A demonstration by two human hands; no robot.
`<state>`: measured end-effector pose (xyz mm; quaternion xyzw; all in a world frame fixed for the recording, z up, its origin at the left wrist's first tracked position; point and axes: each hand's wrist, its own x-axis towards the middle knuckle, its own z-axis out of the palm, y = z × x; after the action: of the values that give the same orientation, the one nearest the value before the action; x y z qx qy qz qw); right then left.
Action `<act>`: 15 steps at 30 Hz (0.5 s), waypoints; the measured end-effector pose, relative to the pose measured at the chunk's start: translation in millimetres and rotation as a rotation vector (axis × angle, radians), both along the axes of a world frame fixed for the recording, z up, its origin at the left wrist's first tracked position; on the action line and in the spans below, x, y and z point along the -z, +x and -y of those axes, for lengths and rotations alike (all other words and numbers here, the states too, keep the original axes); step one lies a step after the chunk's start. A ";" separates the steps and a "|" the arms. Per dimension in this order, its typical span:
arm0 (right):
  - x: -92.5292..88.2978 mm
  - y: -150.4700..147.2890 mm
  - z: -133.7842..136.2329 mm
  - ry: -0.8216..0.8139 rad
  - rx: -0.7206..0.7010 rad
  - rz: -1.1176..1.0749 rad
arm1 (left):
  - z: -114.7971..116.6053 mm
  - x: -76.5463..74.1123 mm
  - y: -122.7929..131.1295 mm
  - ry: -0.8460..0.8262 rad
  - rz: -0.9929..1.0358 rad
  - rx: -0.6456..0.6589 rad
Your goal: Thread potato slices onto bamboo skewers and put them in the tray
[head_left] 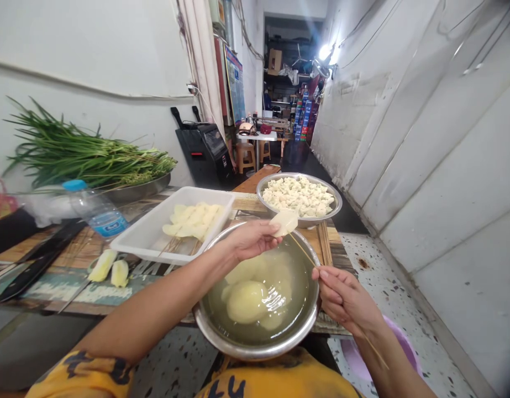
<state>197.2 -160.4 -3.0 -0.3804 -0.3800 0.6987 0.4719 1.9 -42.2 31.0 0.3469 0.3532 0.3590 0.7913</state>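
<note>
My left hand [255,239] pinches a thin, pale potato slice [285,222] above a metal basin [255,351] of water. A wooden skewer [302,249] runs from the slice down to my right hand [341,293], whose fingers are closed around it; its tail end shows past my wrist. Whether the tip has pierced the slice I cannot tell. Under the water lie several potato slices [246,302]. Left of the basin, a white plastic tray [151,253] holds skewered potato slices [192,221], their sticks pointing toward me.
Behind the basin stands a metal bowl [337,202] of cauliflower florets [298,196]. More skewers [324,243] lie at the table's right edge. At left are a water bottle [95,210], black-handled knife [31,271], cabbage pieces [102,265] and green chives [84,155]. A purple tub [404,342] sits on the floor.
</note>
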 end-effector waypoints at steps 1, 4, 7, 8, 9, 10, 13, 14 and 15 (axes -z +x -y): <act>0.1 -1.0 0.7 0.015 0.020 0.019 | 0.0 0.3 -0.4 0.003 0.005 0.010; 0.7 -4.2 3.8 0.074 0.071 0.125 | 1.2 1.2 -0.2 0.024 -0.001 0.041; 0.5 -7.1 5.8 0.107 0.085 0.196 | 4.5 2.6 2.6 0.087 -0.048 0.090; 0.2 -7.9 6.1 0.110 0.084 0.200 | 5.7 3.4 3.7 0.122 -0.063 0.097; 0.0 -8.5 6.3 0.112 0.084 0.202 | 6.9 4.3 4.8 0.160 -0.075 0.093; -0.1 -8.9 6.4 0.119 0.088 0.214 | 7.9 5.2 5.8 0.193 -0.084 0.074; 1.1 -8.8 6.8 0.203 0.131 0.378 | 10.1 7.2 7.2 0.255 -0.099 0.002; 2.0 -8.3 7.0 0.264 0.159 0.485 | 10.7 7.5 7.3 0.266 -0.105 -0.012; 3.1 -7.9 7.1 0.344 0.196 0.608 | 11.3 7.5 7.3 0.279 -0.112 -0.019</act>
<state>189.3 -167.6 -6.1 -0.5204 -0.5767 0.4310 0.4592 9.3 -53.6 23.5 0.4697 0.3469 0.3922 0.7108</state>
